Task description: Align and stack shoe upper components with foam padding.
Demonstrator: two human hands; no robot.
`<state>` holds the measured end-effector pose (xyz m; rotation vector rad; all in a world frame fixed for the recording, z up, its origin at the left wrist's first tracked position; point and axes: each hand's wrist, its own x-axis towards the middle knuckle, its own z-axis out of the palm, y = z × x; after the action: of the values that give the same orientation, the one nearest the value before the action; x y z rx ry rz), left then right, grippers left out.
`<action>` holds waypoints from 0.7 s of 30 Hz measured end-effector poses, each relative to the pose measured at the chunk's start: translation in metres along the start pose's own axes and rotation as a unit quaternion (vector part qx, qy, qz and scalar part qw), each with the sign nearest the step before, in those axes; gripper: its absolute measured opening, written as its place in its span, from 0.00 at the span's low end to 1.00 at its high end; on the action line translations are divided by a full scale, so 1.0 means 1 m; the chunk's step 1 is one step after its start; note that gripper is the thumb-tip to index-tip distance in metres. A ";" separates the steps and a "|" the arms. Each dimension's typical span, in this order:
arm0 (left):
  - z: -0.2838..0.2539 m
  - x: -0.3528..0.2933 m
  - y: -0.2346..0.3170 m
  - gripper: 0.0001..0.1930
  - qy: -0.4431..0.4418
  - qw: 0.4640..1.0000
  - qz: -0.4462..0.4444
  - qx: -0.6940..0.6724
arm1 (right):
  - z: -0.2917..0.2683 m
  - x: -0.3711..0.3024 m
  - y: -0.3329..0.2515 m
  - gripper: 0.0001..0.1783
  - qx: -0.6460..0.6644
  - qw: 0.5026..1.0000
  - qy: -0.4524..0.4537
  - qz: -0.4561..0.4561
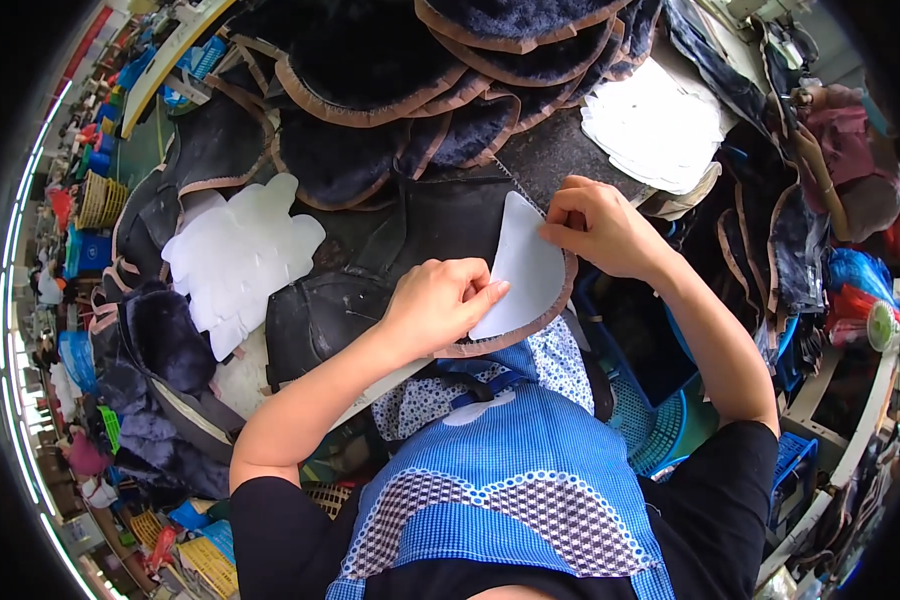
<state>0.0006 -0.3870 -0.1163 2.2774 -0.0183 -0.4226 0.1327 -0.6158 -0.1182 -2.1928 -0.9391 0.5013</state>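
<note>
A curved, pale white sheet piece [526, 262] lies on a black leather-like piece [450, 222] with a brown bound edge, at the table's near side. My left hand [440, 305] has its fingers curled, with the thumb pressed on the sheet's lower left edge. At the upper right edge of the sheet, my right hand [605, 228] pinches with thumb and forefinger, close to the brown border. What exactly lies between those right fingertips is partly hidden.
Dark fur-lined pieces with brown edges [370, 60] are heaped at the far side. White cut sheets form one pile at the left [240, 255] and another at the far right [655, 125]. A blue plastic basket [655, 425] stands below the table. Another person [845, 160] is at the right.
</note>
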 end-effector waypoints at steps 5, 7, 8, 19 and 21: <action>0.004 0.002 -0.001 0.17 0.035 0.996 0.061 0.056 | 0.002 0.002 0.002 0.12 -0.008 1.000 -0.002 -0.018; 0.007 0.002 0.000 0.18 0.067 0.986 0.104 0.111 | 0.006 0.000 -0.001 0.14 -0.022 0.998 0.041 -0.031; 0.007 0.001 0.001 0.17 0.079 0.973 0.109 0.189 | 0.009 -0.001 -0.002 0.17 -0.035 0.995 0.087 -0.044; 0.014 -0.036 -0.029 0.37 0.104 0.949 0.267 0.128 | 0.073 -0.071 -0.008 0.13 0.403 0.891 0.103 0.182; 0.020 -0.023 -0.032 0.43 0.137 0.945 0.281 0.096 | 0.055 -0.051 -0.014 0.11 0.328 0.912 0.176 0.170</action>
<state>-0.0314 -0.3769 -0.1450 2.3704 -0.5753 0.2039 0.0601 -0.6220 -0.1419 -1.7304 -0.1423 0.4700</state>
